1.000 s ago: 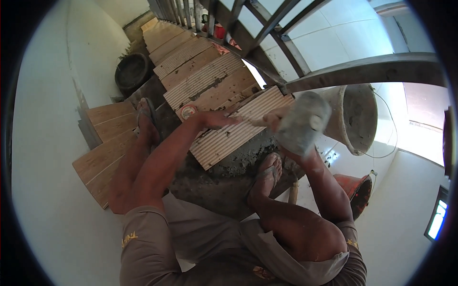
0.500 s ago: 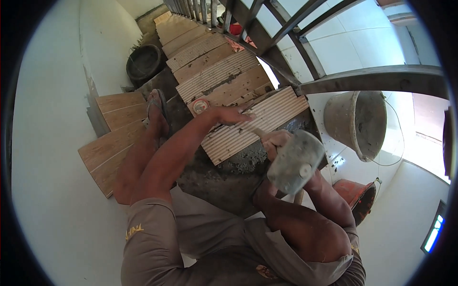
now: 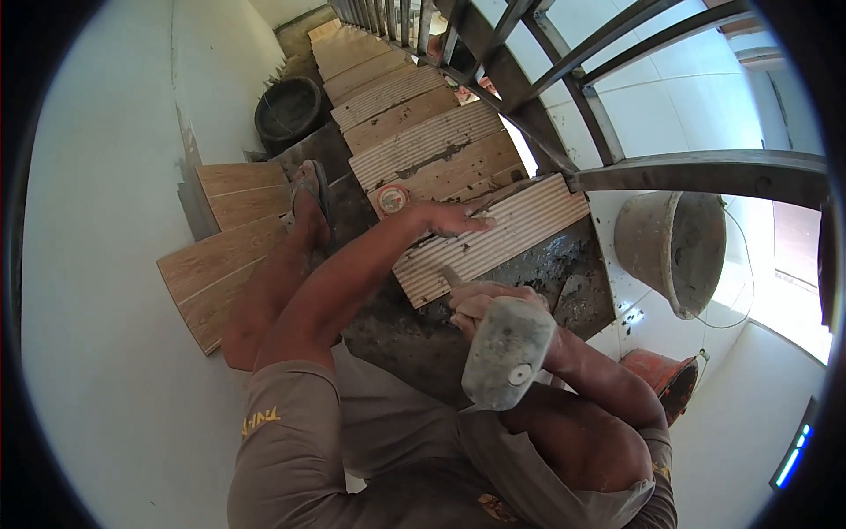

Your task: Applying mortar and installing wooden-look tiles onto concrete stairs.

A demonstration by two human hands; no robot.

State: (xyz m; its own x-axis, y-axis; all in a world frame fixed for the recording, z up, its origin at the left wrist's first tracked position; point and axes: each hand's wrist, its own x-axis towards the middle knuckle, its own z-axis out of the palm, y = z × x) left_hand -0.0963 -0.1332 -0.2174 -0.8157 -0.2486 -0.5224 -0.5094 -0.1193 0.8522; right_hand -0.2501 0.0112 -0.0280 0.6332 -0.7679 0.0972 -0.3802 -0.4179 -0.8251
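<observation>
My left hand lies with fingers stretched out on the far edge of a ribbed beige tile, which is set on a stair tread. Close to my body, my right hand is wrapped round the handle of a mallet. Its pale grey, mortar-stained mallet head hangs in the air over my lap, while the handle's end points at the tile's near edge. Wet grey mortar shows beside and in front of the tile. A round roll of tape sits on the step just beyond my left wrist.
Tiled steps run down ahead beside a metal railing. Wood-look tiles lean at the left wall. A black tub stands farther along. At right are a grey bucket and a tipped red bucket.
My right hand has drawn the mallet left and toward me, turning its head. My left hand stays on the tile. The whole view has shifted slightly.
</observation>
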